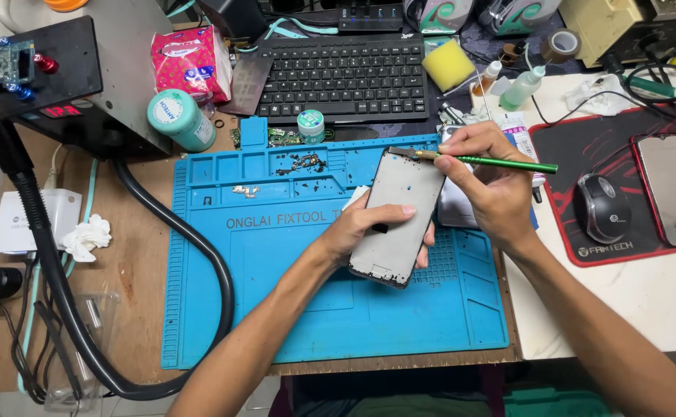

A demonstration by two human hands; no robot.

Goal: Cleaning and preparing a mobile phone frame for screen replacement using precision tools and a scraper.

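Head view: the left hand (361, 228) holds a phone frame (400, 216) tilted above the middle of the blue repair mat (276, 309), thumb laid across its grey face and the other fingers wrapped under its edges, so the hand is clamped on it. The right hand (481, 181) pinches a thin green tool (500, 163) between thumb and fingertips, fingers closed tight on the shaft, and the tool's brass tip touches the top edge of the phone frame near its upper right corner. The mat lies on a wooden worktop (133, 270), and small screws and black bits (303, 162) are scattered in the shallow trays along the mat's far edge. A black keyboard (346, 73) sits beyond the mat at the far edge, with a yellow sponge (448, 63) just to its right and a small round tin (311, 125) just in front of it. Toward the far left corner stand a teal canister (180, 117) and a pink tissue pack (191, 62), beside a black machine whose thick hose (199, 255) curves along the mat's left edge. On the right, a black mouse (602, 207) and a second phone (674, 189), lying flat, rest on a red-edged mouse pad (577, 143); a crumpled white tissue (87, 235) lies near the left edge.
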